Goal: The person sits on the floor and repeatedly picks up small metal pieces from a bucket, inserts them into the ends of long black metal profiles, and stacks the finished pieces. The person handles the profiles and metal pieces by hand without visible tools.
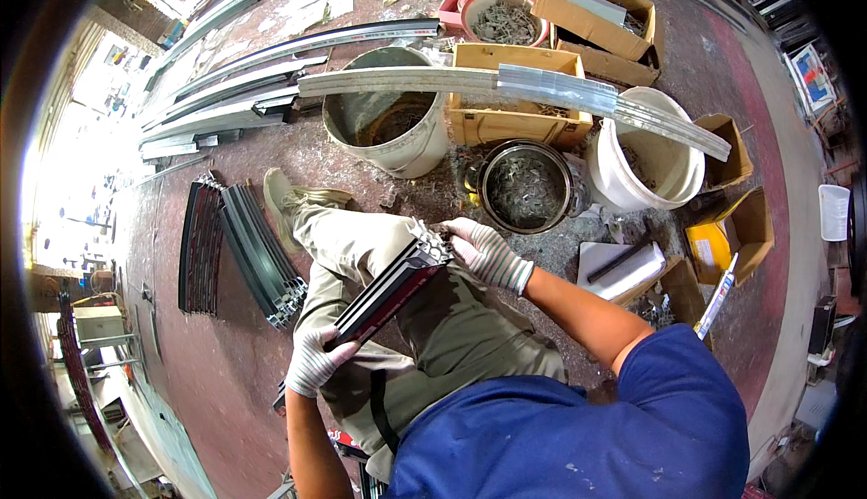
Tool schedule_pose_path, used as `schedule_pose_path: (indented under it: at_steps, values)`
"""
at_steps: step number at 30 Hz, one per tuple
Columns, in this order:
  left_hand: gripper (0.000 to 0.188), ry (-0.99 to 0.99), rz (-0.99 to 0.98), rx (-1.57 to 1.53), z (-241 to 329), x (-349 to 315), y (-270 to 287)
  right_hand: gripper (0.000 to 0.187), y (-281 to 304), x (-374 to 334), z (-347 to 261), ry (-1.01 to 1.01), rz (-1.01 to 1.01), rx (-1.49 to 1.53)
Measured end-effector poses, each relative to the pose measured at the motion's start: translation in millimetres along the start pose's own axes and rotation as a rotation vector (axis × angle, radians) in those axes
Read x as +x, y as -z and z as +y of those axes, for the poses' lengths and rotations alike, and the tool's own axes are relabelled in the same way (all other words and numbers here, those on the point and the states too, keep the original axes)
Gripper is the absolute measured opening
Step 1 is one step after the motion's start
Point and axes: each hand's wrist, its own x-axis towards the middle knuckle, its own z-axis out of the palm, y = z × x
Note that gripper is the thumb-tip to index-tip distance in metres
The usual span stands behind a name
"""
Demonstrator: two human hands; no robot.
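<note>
Across my lap lies a short bundle of dark metal profiles point(390, 298), slanting from lower left to upper right. My left hand point(313, 359), in a striped white knit glove, grips its near end with fingers wrapped round it. At the far end, my right hand point(489, 253), gloved alike, closes on the silver metal end pieces point(433, 244); its fingertips are partly hidden there. On the floor to the left rest a stack of grey-green profiles point(257, 242) with similar silver ends and a stack of black ones point(199, 246).
Ahead, long metal bars point(397, 81) span a grey bucket point(424, 151), a wooden box point(488, 129) and a white bucket point(619, 183). A round metal pot point(526, 187) holds small metal parts. Cardboard boxes point(741, 237) and a sealant tube point(718, 298) stand right. More profiles point(217, 120) lie far left.
</note>
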Motion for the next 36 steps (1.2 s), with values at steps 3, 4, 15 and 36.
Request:
schedule_pose_path:
  at_steps: [3, 4, 15, 36]
  values:
    - [0.035, -0.016, 0.025, 0.025, -1.3, -3.0, -3.1, 0.026, 13.5, 7.6, -34.2, 0.194, -0.114, -0.346]
    - [0.035, -0.049, 0.034, 0.046, -3.1, -0.5, -3.0, 0.026, 17.4, 12.5, -37.0, 0.24, -0.134, -0.408]
    - [0.033, -0.247, 0.398, 0.145, -26.3, -56.1, 34.9, 0.06, 2.6, -14.7, -2.5, 0.174, 0.172, -0.547]
    - [0.023, -0.227, 1.878, -0.699, -71.2, -187.8, 137.3, 0.059, -71.4, 23.2, -112.1, 0.42, 0.011, -0.463]
